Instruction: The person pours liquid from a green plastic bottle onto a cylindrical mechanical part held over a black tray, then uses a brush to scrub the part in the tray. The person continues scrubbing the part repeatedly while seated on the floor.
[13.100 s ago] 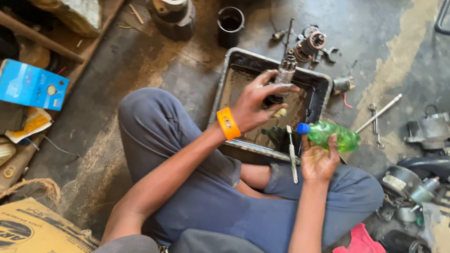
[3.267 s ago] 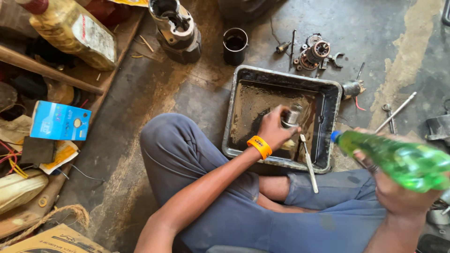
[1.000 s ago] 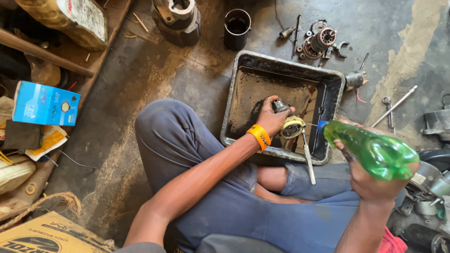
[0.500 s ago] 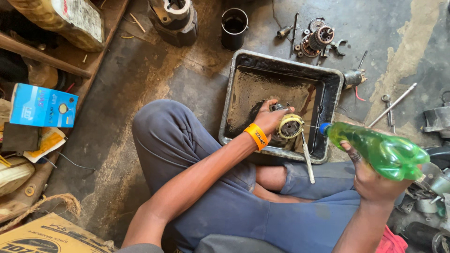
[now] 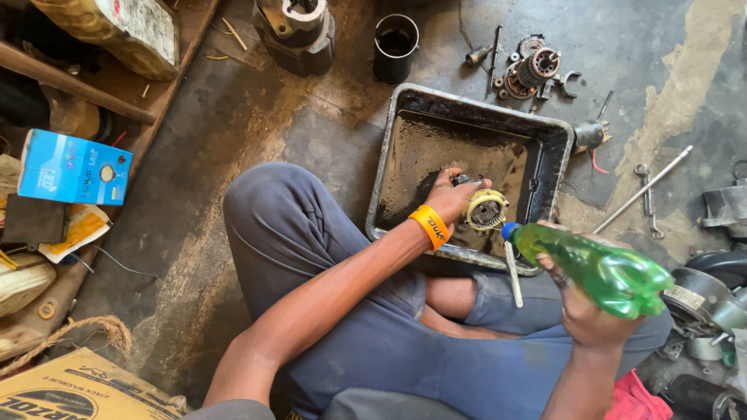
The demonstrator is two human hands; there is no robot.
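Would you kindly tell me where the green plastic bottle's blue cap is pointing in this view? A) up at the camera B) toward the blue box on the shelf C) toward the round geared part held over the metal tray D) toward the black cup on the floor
C: the right hand tips the green bottle so its blue cap points at the geared part that the left hand holds over the metal tray.

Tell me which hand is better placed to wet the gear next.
Probably the right hand: it grips the green bottle, tipped with its blue cap beside the gear. The left hand is busy holding that gear over the tray.
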